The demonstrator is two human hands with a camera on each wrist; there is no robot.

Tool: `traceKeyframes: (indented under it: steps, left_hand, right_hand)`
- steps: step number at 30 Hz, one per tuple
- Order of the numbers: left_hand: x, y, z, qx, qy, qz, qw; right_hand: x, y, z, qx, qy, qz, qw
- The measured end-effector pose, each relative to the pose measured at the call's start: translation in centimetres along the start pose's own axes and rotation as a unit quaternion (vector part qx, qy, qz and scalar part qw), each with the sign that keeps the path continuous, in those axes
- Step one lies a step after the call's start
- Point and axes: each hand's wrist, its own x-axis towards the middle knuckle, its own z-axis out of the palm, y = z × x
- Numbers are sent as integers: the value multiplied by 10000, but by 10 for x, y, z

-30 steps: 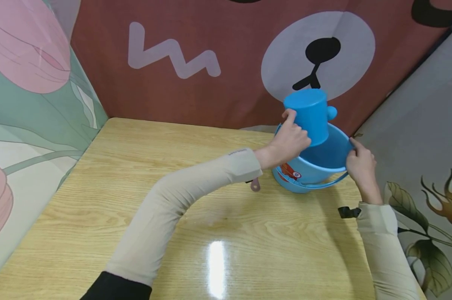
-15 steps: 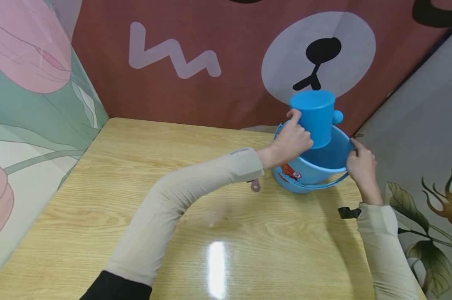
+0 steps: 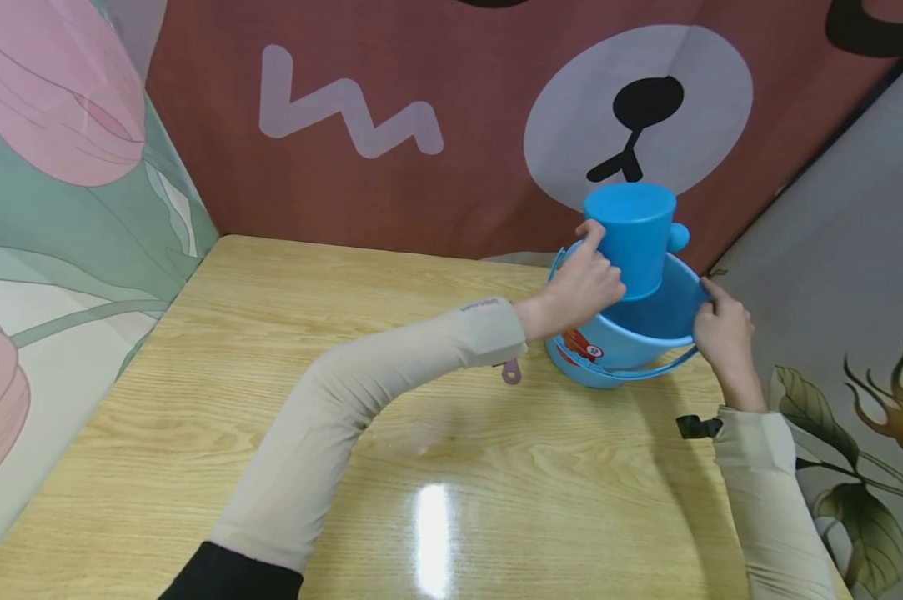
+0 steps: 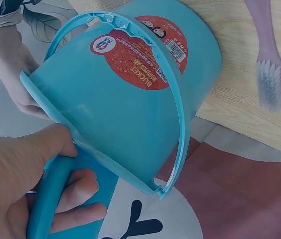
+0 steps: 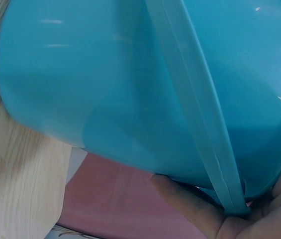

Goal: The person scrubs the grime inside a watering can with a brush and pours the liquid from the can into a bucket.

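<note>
A bright blue mug (image 3: pixel 639 242) is upside down over the mouth of a light blue bucket (image 3: pixel 642 348), its flat base facing up. By its handle (image 4: pixel 53 194) my left hand (image 3: pixel 582 287) holds it, fingers curled through the loop in the left wrist view. The bucket stands on the table with a red label (image 4: pixel 140 64) on its side and its bail handle (image 3: pixel 646 374) hanging down in front. At the bucket's right rim, my right hand (image 3: pixel 724 329) grips the edge near where the bail joins it. The mug's lower rim is partly hidden.
A purple brush (image 4: pixel 272 82) with pale bristles lies on the wooden table (image 3: pixel 421 450) left of the bucket, mostly hidden by my left sleeve in the head view. Behind the table rises a brown printed wall cloth (image 3: pixel 481 200). A grey wall (image 3: pixel 834 275) stands close on the right.
The mug, in my left hand, has shifted a little to the right and slightly down over the bucket. My right hand and the bucket have stayed in place.
</note>
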Motion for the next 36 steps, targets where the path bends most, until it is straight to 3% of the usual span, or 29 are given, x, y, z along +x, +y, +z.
traceKeyframes:
  steps: [9,16,36]
  left_hand:
    - [-1,0,3,-80,95,-114,9999]
    - [-3,1,1,47,253,16,9997]
    - [-1,1,0,77,225,-17,9997]
  right_hand:
    - [0,1,0,-3,-24,-16,10000]
    - [-1,1,-1,-11,-7,2,10000]
    - [-1,-2,-2,-2,-60,90,9999]
